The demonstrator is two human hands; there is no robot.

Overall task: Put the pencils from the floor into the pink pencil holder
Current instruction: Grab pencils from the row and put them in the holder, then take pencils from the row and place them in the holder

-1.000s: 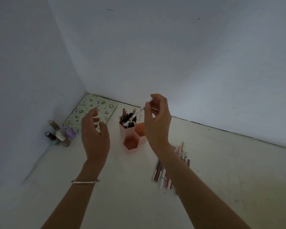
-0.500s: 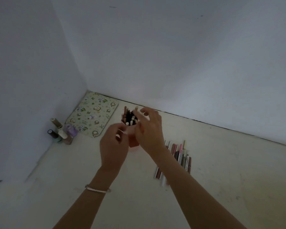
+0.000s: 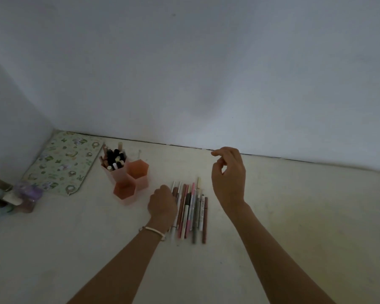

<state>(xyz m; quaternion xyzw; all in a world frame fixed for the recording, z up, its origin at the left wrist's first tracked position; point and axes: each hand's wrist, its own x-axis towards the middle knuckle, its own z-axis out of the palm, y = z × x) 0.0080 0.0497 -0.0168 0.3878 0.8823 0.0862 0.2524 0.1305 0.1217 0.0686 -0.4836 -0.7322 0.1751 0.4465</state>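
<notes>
You're at the pick-up step: your left hand (image 3: pixel 162 202) is down on the floor (image 3: pixel 294 216) at the left edge of the row of pencils (image 3: pixel 191 210), knuckles up, fingers curled over the leftmost ones. Can't tell from here whether it has actually closed on one yet, since the fingertips are hidden under the hand. Your right hand (image 3: pixel 228 178) hangs above the floor to the right of the row, well apart from it, fingers loosely curled w/ nothing in them. The pencils lie side by side, roughly parallel, abt a dozen, touching one another, so a lot is left to move. The pink pencil holder (image 3: pixel 124 172) sits to the left, near the wall corner: three hexagon cups joined together, the back-left cup already packed w/ upright sticks, the front cup and the right cup look empty or nearly so. Next move, I'd say: pinch one pencil off the edge of the row w/o dragging its neighbours, lift, swing left to the holder and drop it tip-down into a cup that has room. The full cup is a poor target; a new one could jam or tip out. The patterned pouch (image 3: pixel 64 161) and small bottles (image 3: pixel 15 196) sit clear of your path.
</notes>
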